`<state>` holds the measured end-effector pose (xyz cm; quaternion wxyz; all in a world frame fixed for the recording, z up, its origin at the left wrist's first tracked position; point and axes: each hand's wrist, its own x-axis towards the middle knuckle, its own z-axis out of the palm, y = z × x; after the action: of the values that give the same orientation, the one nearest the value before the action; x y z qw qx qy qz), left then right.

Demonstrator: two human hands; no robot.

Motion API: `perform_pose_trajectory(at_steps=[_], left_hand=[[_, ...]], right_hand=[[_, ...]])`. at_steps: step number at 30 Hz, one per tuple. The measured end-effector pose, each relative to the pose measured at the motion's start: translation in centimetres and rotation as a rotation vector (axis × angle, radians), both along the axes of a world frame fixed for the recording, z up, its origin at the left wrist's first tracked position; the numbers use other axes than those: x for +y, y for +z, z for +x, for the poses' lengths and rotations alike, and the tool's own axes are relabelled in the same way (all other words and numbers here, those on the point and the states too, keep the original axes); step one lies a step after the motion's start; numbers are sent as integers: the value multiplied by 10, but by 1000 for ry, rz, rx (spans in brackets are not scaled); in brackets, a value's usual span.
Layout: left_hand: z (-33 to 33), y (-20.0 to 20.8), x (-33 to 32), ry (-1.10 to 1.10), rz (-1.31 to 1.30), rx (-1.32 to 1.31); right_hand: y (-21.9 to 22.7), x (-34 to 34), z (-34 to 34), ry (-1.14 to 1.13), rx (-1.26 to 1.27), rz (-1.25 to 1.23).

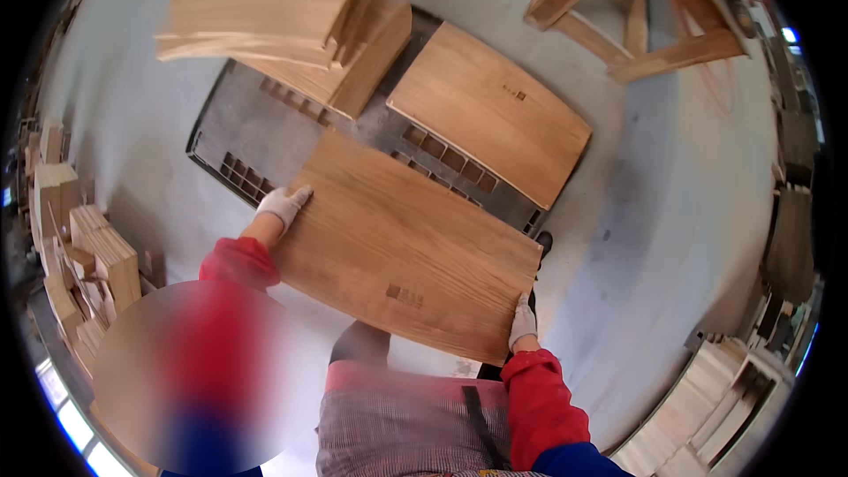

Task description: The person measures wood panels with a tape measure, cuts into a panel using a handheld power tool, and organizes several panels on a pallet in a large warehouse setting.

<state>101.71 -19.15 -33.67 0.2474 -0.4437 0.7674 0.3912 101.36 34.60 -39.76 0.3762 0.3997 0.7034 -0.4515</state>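
A flat wooden panel (402, 247) with a small dark stamp is held out in front of my waist, tilted toward the right. Its left end is gripped by my left hand (284, 207) in a white glove, the thumb lying over the top face. At the lower right corner my right hand (523, 322), also gloved, closes round the edge; the fingers beneath are hidden. Just beyond lies a second panel (490, 110) on a dark plastic pallet (256, 115). A stack of similar panels (265, 0) rises on the pallet's far left part, its layers unevenly aligned.
A wooden trestle-like frame (640, 13) stands on the floor at the far right. Piles of wood pieces (110, 256) line the left side. At the lower right is a pale rack or crate (720, 411) holding boards. A round blurred patch covers the lower left.
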Motion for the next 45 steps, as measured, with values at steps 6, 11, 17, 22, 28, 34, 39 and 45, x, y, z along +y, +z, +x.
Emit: perform_pose_trajectory(at_steps=[6, 11, 17, 22, 28, 34, 39, 45], left_hand=[[-47, -125, 33, -14, -22, 21], [-38, -214, 13, -95, -68, 16], [-30, -278, 17, -55, 121, 159], [-36, -262, 22, -128, 55, -16], [-50, -243, 25, -258, -166, -83], [-82, -219, 40, -349, -155, -317], [-100, -205, 45, -628, -173, -342], [-106, -206, 42, -620, -307, -654]], right_hand=[[-120, 55, 1, 714, 230, 191], [-156, 71, -20, 1864, -42, 394], [-200, 77, 24, -81, -185, -217], [-174, 45, 3, -201, -336, -142], [-174, 43, -7, -177, -329, -107], [-165, 31, -26, 92, -350, 91], [-160, 32, -64, 1098, -398, 409], [-107, -65, -249, 1300, 330, 398]])
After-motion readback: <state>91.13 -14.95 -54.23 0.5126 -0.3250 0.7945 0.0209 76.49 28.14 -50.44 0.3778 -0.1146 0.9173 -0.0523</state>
